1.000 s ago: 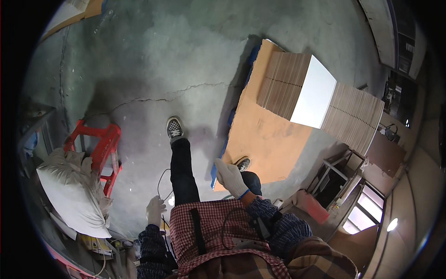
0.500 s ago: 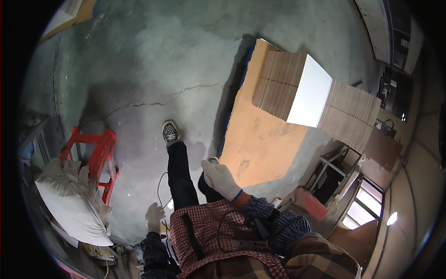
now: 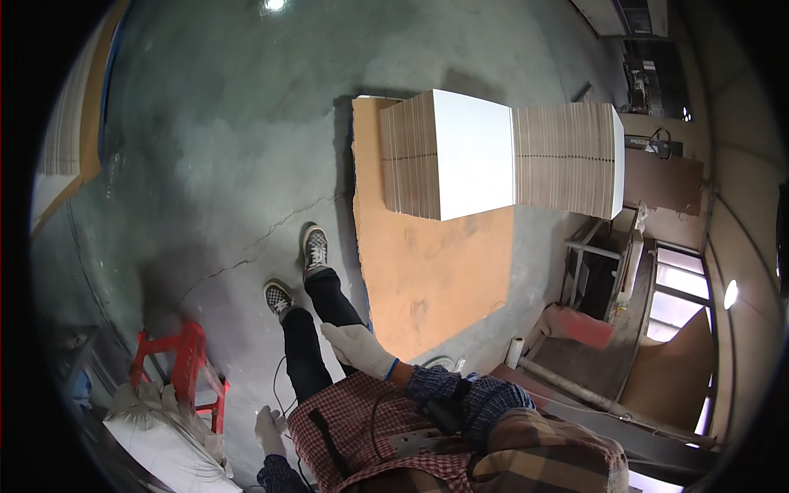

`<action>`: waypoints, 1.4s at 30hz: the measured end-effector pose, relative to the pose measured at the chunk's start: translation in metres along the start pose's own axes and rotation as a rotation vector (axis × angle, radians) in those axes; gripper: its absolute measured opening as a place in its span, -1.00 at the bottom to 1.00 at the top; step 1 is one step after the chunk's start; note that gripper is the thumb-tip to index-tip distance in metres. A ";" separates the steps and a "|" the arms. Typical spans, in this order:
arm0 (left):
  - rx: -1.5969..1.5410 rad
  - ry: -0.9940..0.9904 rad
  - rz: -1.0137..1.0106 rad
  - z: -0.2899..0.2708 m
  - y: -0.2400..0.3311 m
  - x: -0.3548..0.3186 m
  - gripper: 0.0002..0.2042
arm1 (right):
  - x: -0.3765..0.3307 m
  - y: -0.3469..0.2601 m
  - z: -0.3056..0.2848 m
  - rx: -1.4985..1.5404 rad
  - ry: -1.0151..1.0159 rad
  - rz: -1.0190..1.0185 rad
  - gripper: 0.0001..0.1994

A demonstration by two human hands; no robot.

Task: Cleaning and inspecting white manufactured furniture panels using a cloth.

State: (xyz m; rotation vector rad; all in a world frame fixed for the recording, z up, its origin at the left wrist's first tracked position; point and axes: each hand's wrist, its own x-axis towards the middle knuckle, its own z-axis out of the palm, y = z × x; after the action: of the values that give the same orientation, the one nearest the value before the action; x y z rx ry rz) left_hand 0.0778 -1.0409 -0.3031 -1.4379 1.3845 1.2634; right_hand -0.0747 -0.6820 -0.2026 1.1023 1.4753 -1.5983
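Observation:
My right hand (image 3: 359, 348), in a white glove with a blue cuff, hangs in front of my body above my leg. It holds nothing I can see, its fingers loosely stretched. Lower and to the left, my left hand (image 3: 269, 432), also gloved, is held beside my apron (image 3: 362, 423) with the fingers a little apart and nothing in it. Ahead to the right, two tall piles of cut board sheets, one with a white top (image 3: 474, 156), stand on an orange-tan base board (image 3: 436, 275). Neither hand touches them.
A red plastic stool (image 3: 187, 361) stands at the left beside a white stuffed sack (image 3: 160, 444). More stacked sheets (image 3: 64, 135) are at the far left. A metal-framed rack (image 3: 593, 256) and a red object (image 3: 579, 324) lie to the right. A thin cable (image 3: 278, 386) runs by my leg.
The view has turned and come closer, so the stacked sheets appear squarer and further left. My feet have shifted in stepping. Both hands remain low, without a thing in them.

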 end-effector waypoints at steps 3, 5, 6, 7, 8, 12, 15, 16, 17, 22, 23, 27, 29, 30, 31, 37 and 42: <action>0.027 0.013 0.024 -0.001 0.014 0.001 -0.51 | -0.008 -0.019 -0.013 -0.012 0.014 -0.028 -0.38; 0.072 -0.004 0.036 0.012 0.028 -0.002 -0.52 | -0.006 -0.024 -0.027 0.024 0.032 -0.023 -0.37; 0.088 0.013 0.049 0.020 0.034 -0.004 -0.57 | -0.006 -0.027 -0.036 0.042 0.038 -0.035 -0.37; 0.100 0.037 0.061 0.026 0.040 -0.006 -0.61 | -0.006 -0.032 -0.045 0.058 0.036 -0.046 -0.36; 0.110 0.033 0.073 0.034 0.045 -0.008 -0.61 | -0.007 -0.038 -0.054 0.070 0.042 -0.056 -0.36; 0.183 0.062 0.131 0.069 0.071 -0.012 -0.61 | -0.013 -0.061 -0.099 0.096 0.097 -0.078 -0.37; 0.190 0.009 0.150 0.084 0.085 -0.017 -0.57 | -0.018 -0.070 -0.129 0.128 0.098 -0.083 -0.39; 0.181 -0.024 0.176 0.093 0.093 -0.019 -0.59 | -0.020 -0.074 -0.138 0.150 0.117 -0.072 -0.39; 0.187 -0.030 0.192 0.100 0.098 -0.023 -0.59 | -0.023 -0.079 -0.148 0.172 0.135 -0.061 -0.39; 0.327 -0.081 0.356 0.119 0.130 -0.044 -0.58 | -0.039 -0.087 -0.188 0.334 0.144 -0.146 -0.43; 0.310 -0.093 0.383 0.120 0.138 -0.046 -0.56 | -0.043 -0.088 -0.193 0.375 0.168 -0.152 -0.44; 0.165 -0.066 0.433 0.108 0.165 -0.058 -0.62 | -0.070 -0.106 -0.201 0.370 0.204 -0.270 -0.48; 0.125 -0.024 0.299 0.107 0.185 -0.056 -0.65 | -0.079 -0.107 -0.198 0.419 0.244 -0.345 -0.49; 0.081 -0.067 0.376 0.109 0.190 -0.059 -0.69 | -0.078 -0.100 -0.200 0.393 0.279 -0.399 -0.47; 0.088 -0.077 0.405 0.105 0.203 -0.058 -0.69 | -0.080 -0.098 -0.199 0.363 0.307 -0.452 -0.45; 0.234 -0.211 0.480 0.064 0.243 -0.050 -0.72 | -0.112 -0.133 -0.167 0.309 0.358 -0.452 -0.47; 1.398 0.078 1.533 0.022 0.287 -0.075 -0.51 | -0.107 -0.130 -0.131 -0.471 0.563 -0.770 -0.78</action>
State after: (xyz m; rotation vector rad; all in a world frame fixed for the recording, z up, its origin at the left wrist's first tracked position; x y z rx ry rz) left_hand -0.2025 -1.0371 -0.2040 0.7407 2.6254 0.4511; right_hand -0.1323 -0.5428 -0.0514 0.7627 2.7278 -1.2932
